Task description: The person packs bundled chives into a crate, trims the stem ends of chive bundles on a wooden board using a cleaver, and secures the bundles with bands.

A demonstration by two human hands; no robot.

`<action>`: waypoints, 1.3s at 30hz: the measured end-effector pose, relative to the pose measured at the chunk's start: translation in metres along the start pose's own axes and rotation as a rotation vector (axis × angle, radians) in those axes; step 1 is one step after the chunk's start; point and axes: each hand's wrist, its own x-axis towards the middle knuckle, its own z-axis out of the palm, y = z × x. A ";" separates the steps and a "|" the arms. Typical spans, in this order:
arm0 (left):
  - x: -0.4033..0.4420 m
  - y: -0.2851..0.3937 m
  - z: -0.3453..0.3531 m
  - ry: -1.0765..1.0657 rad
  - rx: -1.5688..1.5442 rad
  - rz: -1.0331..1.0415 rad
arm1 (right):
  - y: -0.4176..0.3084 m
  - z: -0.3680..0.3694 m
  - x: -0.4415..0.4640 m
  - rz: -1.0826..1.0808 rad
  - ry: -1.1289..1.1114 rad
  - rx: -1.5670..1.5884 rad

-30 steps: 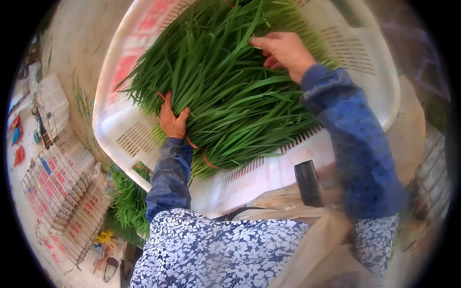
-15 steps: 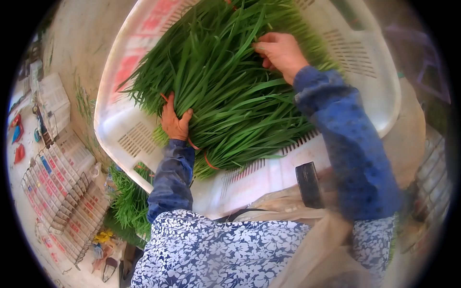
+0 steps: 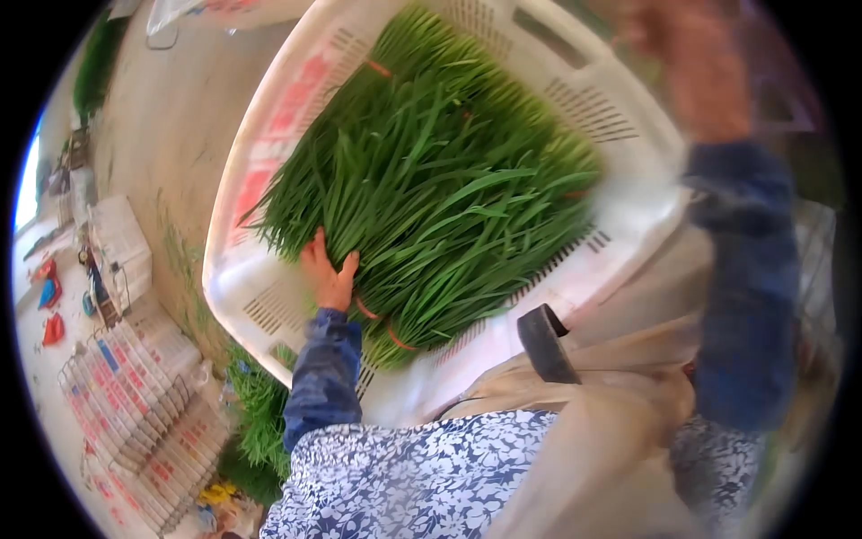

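Note:
Bundles of long green garlic chives (image 3: 440,171), bound with orange-red bands (image 3: 402,337), lie packed in a white slotted plastic basket (image 3: 235,269). My left hand (image 3: 332,278) rests on the near-left bundle, fingers spread against the leaves and stalk ends. At the upper right, past the basket's rim, my right hand (image 3: 691,63) is smeared by motion. Its fingers cannot be made out, nor whether anything is in them.
More green chives (image 3: 260,413) lie low to the left of the basket. Stacked white crates (image 3: 126,386) with red print stand at the left. A dark curved strap or handle (image 3: 545,343) sticks up near my apron. Loose leaves litter the floor (image 3: 171,117).
My right hand has left the chives and swung up and right, beyond the basket rim. My left hand stays on the same bundle. The view has shifted and tilted somewhat.

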 end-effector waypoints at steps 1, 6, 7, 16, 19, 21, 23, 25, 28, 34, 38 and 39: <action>0.005 0.023 -0.016 0.047 0.006 0.092 | 0.027 -0.040 0.003 -0.152 0.020 -0.410; 0.060 0.117 -0.031 0.259 -0.007 0.369 | 0.071 -0.078 -0.012 -0.128 -0.110 -0.504; 0.075 0.126 -0.012 0.196 -0.080 0.390 | 0.018 -0.053 -0.012 -0.107 -0.145 -0.353; 0.061 0.153 0.042 -0.070 0.190 0.403 | -0.049 0.200 -0.017 -0.101 -0.215 0.306; 0.059 0.153 0.047 -0.083 0.198 0.401 | -0.068 0.220 -0.004 0.256 -0.580 -0.011; 0.059 0.153 0.047 -0.092 0.192 0.383 | -0.067 0.232 -0.006 0.230 -0.550 -0.047; 0.059 0.152 0.048 -0.085 0.179 0.378 | -0.065 0.239 -0.008 0.197 -0.528 -0.084; 0.058 0.151 0.050 -0.079 0.162 0.385 | -0.061 0.235 -0.008 0.014 -0.438 -0.140; 0.056 0.149 0.052 -0.060 0.156 0.382 | -0.054 0.234 -0.002 -0.248 -0.263 -0.249; 0.057 0.149 0.052 -0.025 0.123 0.396 | -0.072 0.184 0.038 -0.566 -0.411 -0.399; 0.055 0.148 0.053 -0.039 0.132 0.390 | -0.062 0.136 0.047 -0.585 -0.424 -0.421; 0.055 0.149 0.051 -0.048 0.135 0.387 | -0.052 0.120 0.046 -0.577 -0.372 -0.414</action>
